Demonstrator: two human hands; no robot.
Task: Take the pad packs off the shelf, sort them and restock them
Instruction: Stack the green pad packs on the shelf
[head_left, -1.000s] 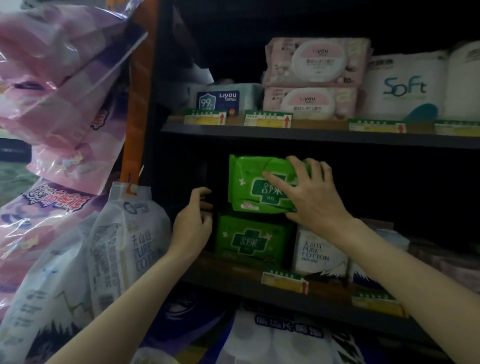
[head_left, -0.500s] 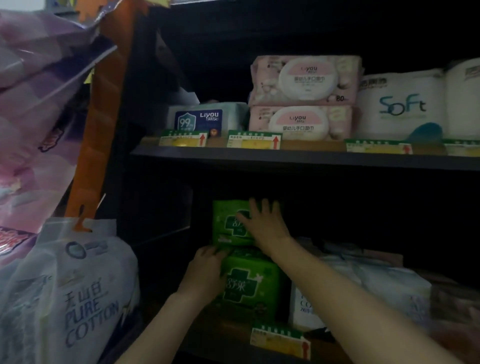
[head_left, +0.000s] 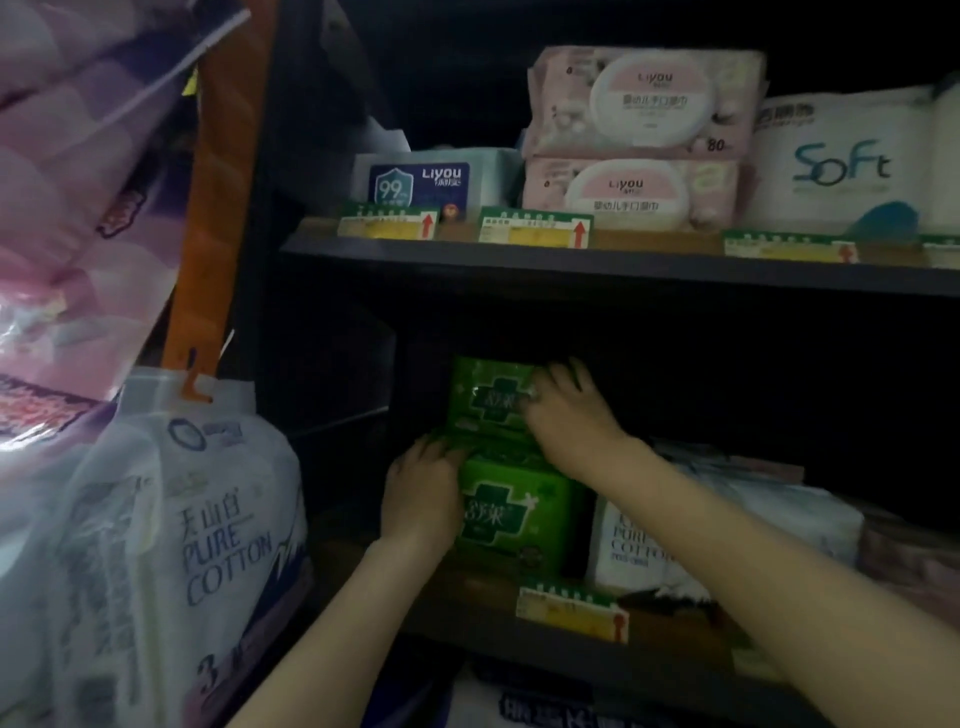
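Two green pad packs are stacked at the left of the dim middle shelf (head_left: 467, 631). The upper green pack (head_left: 483, 400) stands on the lower green pack (head_left: 514, 514). My right hand (head_left: 566, 415) presses its fingers on the front right part of the upper pack. My left hand (head_left: 421, 493) rests against the left side where the two packs meet, fingertips touching the seam between them. Neither pack is lifted. The packs' right edges are hidden behind my right wrist.
A white Pure Cotton pack (head_left: 628, 551) stands right of the green ones, with more pale packs beyond. Wipes packs (head_left: 639, 98) and Soft tissue (head_left: 841, 166) fill the shelf above. A large Pure Cotton bag (head_left: 182, 530) and pink bags (head_left: 78, 182) hang at left.
My right hand has pushed the upper green pack deeper onto the lower one. My left hand moved from the shelf's left side to the packs' left edge. The view shifted downward.
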